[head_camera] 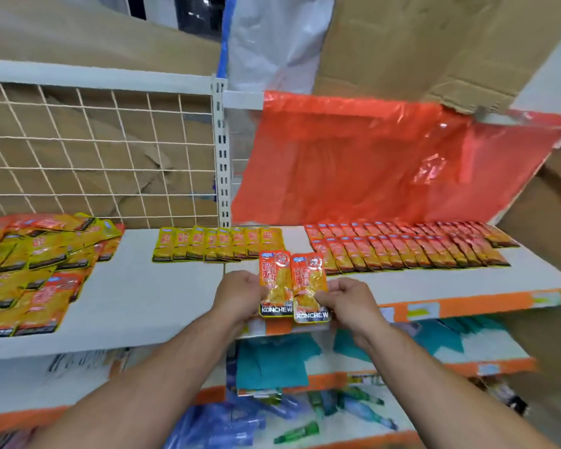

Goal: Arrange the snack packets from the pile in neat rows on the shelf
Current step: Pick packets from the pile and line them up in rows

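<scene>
Left hand (240, 294): forearm extended, grip pinching left orange packet (275, 283).
Right hand (350, 299): grip pinching right orange packet (309, 286) over the shelf (149, 306).

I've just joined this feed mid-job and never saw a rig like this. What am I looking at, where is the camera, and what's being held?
There is no machine here: a person works with two bare hands. The single picture comes from a camera worn on their head, looking forward and down. The left hand grips one orange packet, and the right hand pinches a second orange packet. They are held side by side in front of the white shelf. On the shelf lie a loose pile of packets at the left, a yellow row in the middle and two neat orange rows at the right. Behind are a wire grid and a red plastic sheet.
</scene>
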Available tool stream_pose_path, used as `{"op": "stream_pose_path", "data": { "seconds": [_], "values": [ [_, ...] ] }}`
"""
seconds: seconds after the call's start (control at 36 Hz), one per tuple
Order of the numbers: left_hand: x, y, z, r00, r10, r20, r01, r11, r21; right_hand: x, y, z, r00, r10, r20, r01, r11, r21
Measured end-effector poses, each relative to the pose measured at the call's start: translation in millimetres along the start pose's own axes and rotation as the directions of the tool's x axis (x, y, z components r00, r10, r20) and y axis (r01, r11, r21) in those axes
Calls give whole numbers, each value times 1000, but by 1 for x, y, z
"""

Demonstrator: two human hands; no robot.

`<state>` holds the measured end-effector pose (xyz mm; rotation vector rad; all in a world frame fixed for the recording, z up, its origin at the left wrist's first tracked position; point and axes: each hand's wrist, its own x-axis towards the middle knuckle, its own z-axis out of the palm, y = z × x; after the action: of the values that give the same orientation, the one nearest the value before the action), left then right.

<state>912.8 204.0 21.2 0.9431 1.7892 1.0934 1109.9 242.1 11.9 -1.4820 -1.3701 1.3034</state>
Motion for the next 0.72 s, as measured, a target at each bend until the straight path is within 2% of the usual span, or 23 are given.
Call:
{"op": "stream_pose_path", "data": {
  "seconds": [0.11,0.19,0.42,0.58,0.72],
  "values": [
    [-20,10,54,999,-23,37,21,999,32,-10,21,-58,998,26,-58,-26,1000,-1],
    [-27,20,83,998,15,67,-19,998,61,-11,30,-87,994,30,-104,-27,999,29],
    [-15,46,161,979,-36,200,38,999,-6,4,49,-154,978,84,-189,-68,994,90],
    [29,63,227,959,71,274,-87,995,50,33,52,-205,952,121,-281,-96,990,102],
    [63,89,285,921,138,364,-168,984,52,69,47,-250,916,109,-386,-65,990,124]
  ]
}}
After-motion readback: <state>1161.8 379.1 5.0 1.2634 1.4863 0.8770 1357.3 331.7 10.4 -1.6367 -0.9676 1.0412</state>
